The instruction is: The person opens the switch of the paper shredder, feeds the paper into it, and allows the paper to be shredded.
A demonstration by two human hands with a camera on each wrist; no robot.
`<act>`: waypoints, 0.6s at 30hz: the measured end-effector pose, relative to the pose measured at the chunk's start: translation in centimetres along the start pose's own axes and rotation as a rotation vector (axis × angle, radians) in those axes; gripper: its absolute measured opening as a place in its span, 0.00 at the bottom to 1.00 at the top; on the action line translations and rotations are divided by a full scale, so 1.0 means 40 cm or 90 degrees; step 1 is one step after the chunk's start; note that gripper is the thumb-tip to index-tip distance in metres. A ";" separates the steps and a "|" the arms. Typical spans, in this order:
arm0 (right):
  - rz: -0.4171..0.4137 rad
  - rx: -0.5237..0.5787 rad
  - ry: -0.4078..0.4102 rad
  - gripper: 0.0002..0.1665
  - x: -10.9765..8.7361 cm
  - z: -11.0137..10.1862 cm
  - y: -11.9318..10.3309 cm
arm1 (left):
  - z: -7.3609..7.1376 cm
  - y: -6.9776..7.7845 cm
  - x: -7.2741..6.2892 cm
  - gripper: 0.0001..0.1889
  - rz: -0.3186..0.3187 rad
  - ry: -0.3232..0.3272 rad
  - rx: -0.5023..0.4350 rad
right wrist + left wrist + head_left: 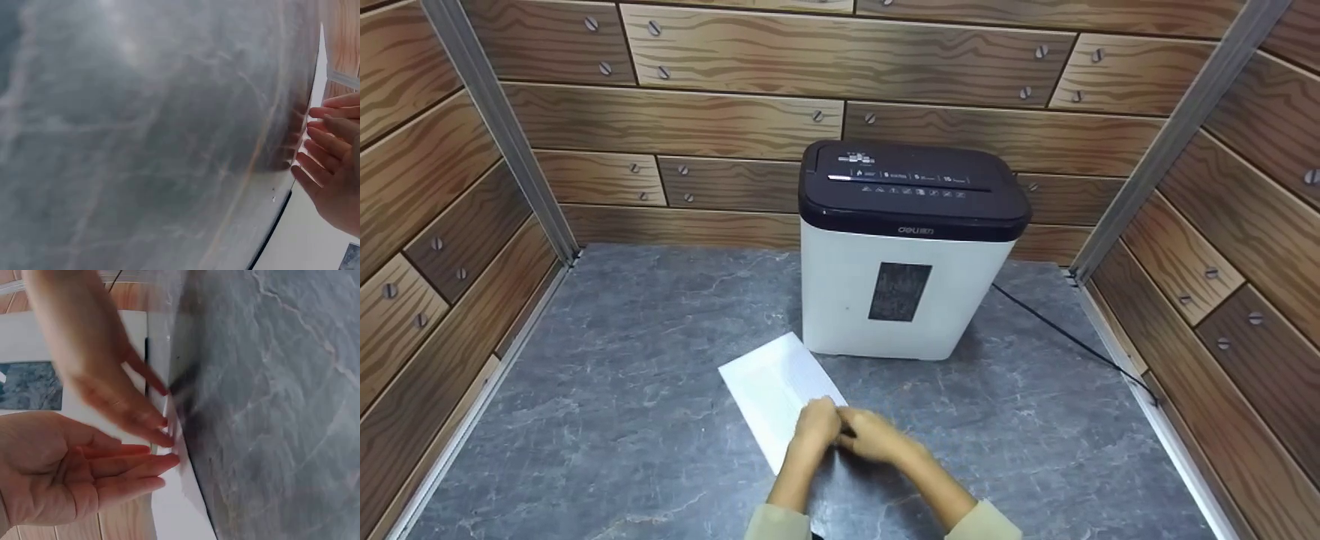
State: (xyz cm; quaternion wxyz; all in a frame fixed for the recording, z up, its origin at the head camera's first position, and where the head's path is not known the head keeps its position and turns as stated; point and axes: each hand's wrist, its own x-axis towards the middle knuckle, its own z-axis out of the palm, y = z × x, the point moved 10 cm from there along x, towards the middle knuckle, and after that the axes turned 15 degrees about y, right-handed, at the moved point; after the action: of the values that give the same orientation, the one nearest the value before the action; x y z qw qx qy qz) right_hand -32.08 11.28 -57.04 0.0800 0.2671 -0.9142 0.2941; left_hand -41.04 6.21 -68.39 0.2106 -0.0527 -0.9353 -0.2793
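Note:
White paper [769, 382] lies slanted on the grey marbled tabletop, just in front of a paper shredder. Over its near right corner my left hand [819, 420] and right hand [874, 435] meet. In the left wrist view, the left hand [84, 472] shows its palm, its fairly straight fingertips right at the paper's edge. Coming from above there, the right hand [107, 382] reaches its fingertips down to the same edge. The right wrist view shows the right hand [334, 180] with loosely extended fingers, the left hand [340, 109] just beyond.
The white shredder [840, 300] has a dark lid [915, 202] with a narrow slot and a small front window [900, 292]. A black cord [1065, 334] runs from behind it to the right edge. Wood-patterned walls [720, 67] enclose the back and both sides.

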 end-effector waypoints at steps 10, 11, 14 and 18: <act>0.010 0.042 -0.083 0.13 -0.035 -0.041 0.026 | -0.413 -0.020 0.023 0.18 -0.190 -0.001 0.158; 0.014 0.050 -0.092 0.13 -0.039 -0.042 0.030 | -0.414 -0.041 0.020 0.19 -0.216 0.001 0.157; 0.023 0.060 -0.106 0.12 -0.046 -0.042 0.038 | -0.411 -0.084 0.011 0.22 -0.266 0.009 0.138; 0.037 0.070 -0.113 0.12 -0.051 -0.041 0.044 | -0.407 -0.107 0.010 0.28 -0.289 0.014 0.120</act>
State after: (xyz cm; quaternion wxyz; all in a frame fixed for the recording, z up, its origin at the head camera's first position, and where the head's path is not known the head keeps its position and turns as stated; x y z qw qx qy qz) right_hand -31.33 14.33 -57.19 -0.0244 0.2696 -0.9074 0.3214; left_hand -36.38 -6.24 -58.07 0.1566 0.1819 -0.9427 -0.2316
